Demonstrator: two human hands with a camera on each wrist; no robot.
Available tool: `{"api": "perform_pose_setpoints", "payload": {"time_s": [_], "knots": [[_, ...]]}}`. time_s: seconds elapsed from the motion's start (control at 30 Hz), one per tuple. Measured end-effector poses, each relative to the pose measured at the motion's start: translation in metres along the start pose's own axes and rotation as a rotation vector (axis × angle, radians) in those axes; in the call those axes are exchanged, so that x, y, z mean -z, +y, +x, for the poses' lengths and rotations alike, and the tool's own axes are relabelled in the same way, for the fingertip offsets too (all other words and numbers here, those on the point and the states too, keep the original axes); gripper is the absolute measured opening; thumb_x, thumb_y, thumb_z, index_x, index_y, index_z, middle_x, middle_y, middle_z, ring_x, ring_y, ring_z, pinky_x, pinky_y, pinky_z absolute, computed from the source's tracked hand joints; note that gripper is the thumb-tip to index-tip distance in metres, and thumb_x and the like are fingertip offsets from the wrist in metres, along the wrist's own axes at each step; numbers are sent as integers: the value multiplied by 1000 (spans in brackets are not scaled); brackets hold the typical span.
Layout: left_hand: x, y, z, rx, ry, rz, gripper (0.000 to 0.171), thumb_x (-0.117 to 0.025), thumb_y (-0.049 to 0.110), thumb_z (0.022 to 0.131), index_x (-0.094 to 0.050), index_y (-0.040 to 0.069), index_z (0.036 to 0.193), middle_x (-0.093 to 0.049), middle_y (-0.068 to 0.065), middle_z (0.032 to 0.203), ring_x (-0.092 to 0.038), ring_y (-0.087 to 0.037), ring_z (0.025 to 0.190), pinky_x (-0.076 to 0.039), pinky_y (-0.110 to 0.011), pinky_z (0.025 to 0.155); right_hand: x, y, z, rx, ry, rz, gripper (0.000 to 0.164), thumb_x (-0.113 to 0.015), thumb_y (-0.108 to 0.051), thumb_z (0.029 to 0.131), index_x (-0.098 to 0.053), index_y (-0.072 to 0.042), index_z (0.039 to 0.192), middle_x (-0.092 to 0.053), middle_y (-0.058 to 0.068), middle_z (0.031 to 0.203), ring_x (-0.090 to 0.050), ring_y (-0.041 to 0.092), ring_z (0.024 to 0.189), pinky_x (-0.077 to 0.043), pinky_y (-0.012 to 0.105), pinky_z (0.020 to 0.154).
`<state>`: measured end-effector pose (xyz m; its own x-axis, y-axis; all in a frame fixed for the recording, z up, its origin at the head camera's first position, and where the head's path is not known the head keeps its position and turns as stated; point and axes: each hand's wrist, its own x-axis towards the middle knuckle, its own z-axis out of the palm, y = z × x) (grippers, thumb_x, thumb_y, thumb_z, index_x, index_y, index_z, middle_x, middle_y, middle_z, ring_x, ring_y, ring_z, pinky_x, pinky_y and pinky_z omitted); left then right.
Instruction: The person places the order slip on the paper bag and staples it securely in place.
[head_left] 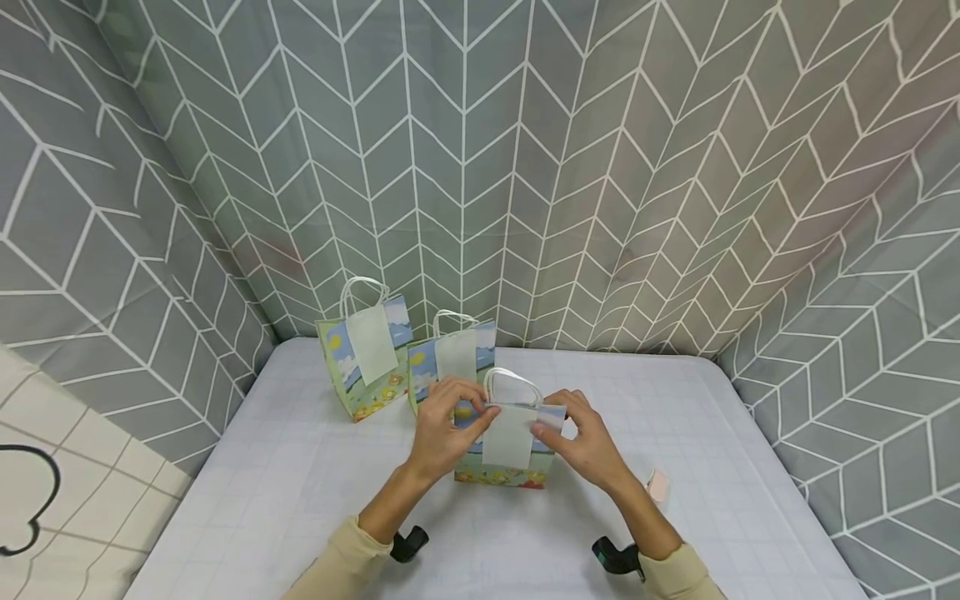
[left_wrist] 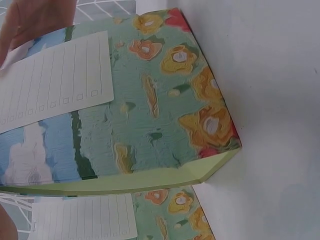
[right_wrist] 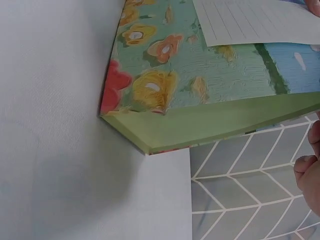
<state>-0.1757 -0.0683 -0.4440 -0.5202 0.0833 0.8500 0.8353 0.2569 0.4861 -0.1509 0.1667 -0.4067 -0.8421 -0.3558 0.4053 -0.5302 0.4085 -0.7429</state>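
Observation:
A small paper gift bag (head_left: pixel 472 477), painted with flowers, grass and sky, stands upright between the two hands. A white lined card (head_left: pixel 507 437) with a column of small boxes lies flat against its front, below the white handles (head_left: pixel 513 375). My left hand (head_left: pixel 444 421) pinches the bag's top edge with thumb and index finger, right at the card's upper left corner. On the other side my right hand (head_left: pixel 588 442) grips the right top edge, its thumb on the front by the card and its fingers behind. The right wrist view shows the bag's green side panel (right_wrist: pixel 200 120).
Two similar bags with cards, a left one (head_left: pixel 345 358) and a middle one (head_left: pixel 422 362), stand at the back left of the white table (head_left: pixel 300 500). A small pale pink object (head_left: pixel 657 485) lies by the right forearm. A patterned grey curtain (head_left: pixel 465 167) rises behind the table.

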Motion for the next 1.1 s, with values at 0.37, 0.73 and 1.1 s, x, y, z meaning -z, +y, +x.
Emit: {"api": "perform_pose_setpoints", "payload": {"time_s": [0.37,0.73,1.1], "knots": [[2,3,0,79,-33,22,34,-87,6,78,-64,12,102,-71,1,94,-68,-15,90,-36,-43,88,-2,1,1,19,45,9,11,-73,-6,91,-71,-9,101,-70,3,98,-49,12,90,-44,33,79],[3,0,-1,108,-68,54,18,-86,14,81,-78,15,98,-75,5,91,-67,-14,90,-41,-47,91,-1,-4,-1,12,32,0,12,-71,-6,92,-72,-9,103,-70,3,100,-50,11,91,-44,33,80],[3,-1,-1,100,-79,34,17,-86,12,81,-78,12,95,-75,4,90,-66,-14,90,-39,-53,93,-8,34,-1,-6,35,-26,13,-73,-9,91,-70,-17,101,-70,-2,98,-48,13,90,-44,34,79]]}}
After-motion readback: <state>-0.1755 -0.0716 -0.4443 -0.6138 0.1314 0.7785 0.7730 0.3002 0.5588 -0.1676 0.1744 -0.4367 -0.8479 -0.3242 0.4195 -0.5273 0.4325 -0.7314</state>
